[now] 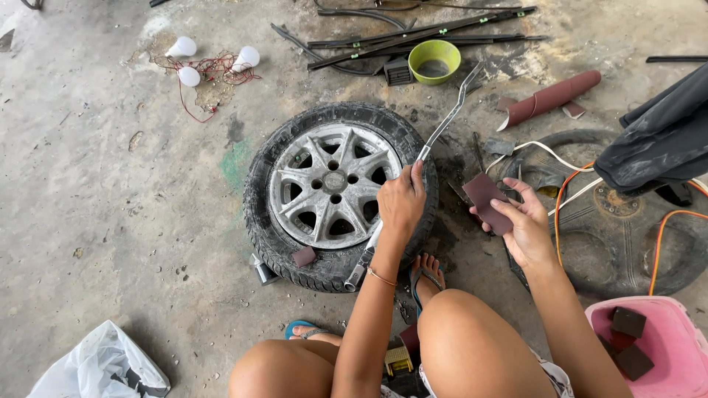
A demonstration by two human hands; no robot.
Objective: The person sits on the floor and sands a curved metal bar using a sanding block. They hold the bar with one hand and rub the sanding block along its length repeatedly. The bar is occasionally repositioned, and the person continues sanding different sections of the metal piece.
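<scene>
A small car wheel (335,184) with a silver alloy rim and black tyre lies flat on the concrete floor in front of me. My left hand (402,200) grips a long silver metal bar (450,114) at its middle, over the wheel's right edge; the bar runs from beside my forearm up toward a green bowl. My right hand (522,221) holds a folded dark red piece of sandpaper (487,199) just right of the wheel. My knees and sandalled feet are below the wheel.
A green bowl (434,60), black strips (420,35) and a sandpaper roll (553,96) lie behind the wheel. Three white bulbs on red wire (210,66) lie far left. A second tyre (627,221) with cables, a pink tub (664,346) of sandpaper pieces and a plastic bag (103,365) are nearby.
</scene>
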